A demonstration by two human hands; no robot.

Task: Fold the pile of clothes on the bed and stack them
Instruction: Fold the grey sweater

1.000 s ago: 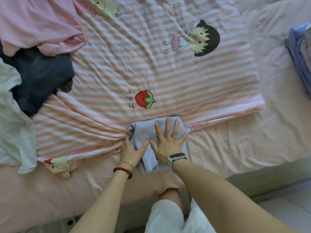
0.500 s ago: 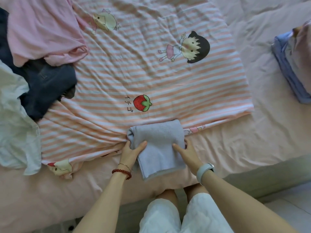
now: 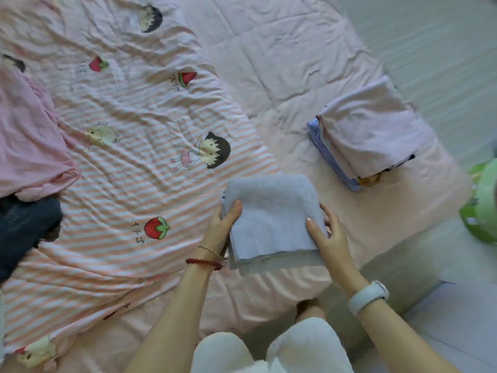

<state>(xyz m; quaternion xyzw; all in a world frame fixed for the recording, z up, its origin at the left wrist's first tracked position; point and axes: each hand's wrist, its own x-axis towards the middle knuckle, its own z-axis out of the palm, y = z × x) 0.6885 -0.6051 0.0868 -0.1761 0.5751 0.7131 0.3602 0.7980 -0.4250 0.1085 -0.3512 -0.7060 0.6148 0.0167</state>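
Folded cloth: grey-blue, folded to a thick rectangle, held between both hands over the near edge of the bed, at the right border of the striped sheet; whether it rests on the bed or is lifted clear cannot be told.
Left hand: grips the cloth's left edge, thumb on top, fingers hidden beneath; a red bead bracelet and a thin chain at the wrist.
Right hand: holds the cloth's right edge, thumb on top, fingers curled around the side; a pale watch band at the wrist.
Stack: folded clothes on the bed, well apart from the cloth, beyond it to the right; a pale pink piece on top, blue layers showing at the left edge, a dark bit and a yellow bit at the near corner.
Unfolded pile: a pink garment at the left edge, a dark blue garment just below it, touching.
Striped sheet: pink-and-white stripes with cartoon figures and strawberries, creased, spread over the left of the bed.
Bed: pale pink cover, wrinkled.
Green object: at the right edge, blurred, kind not clear.
Person: white shorts and knees at the bottom.
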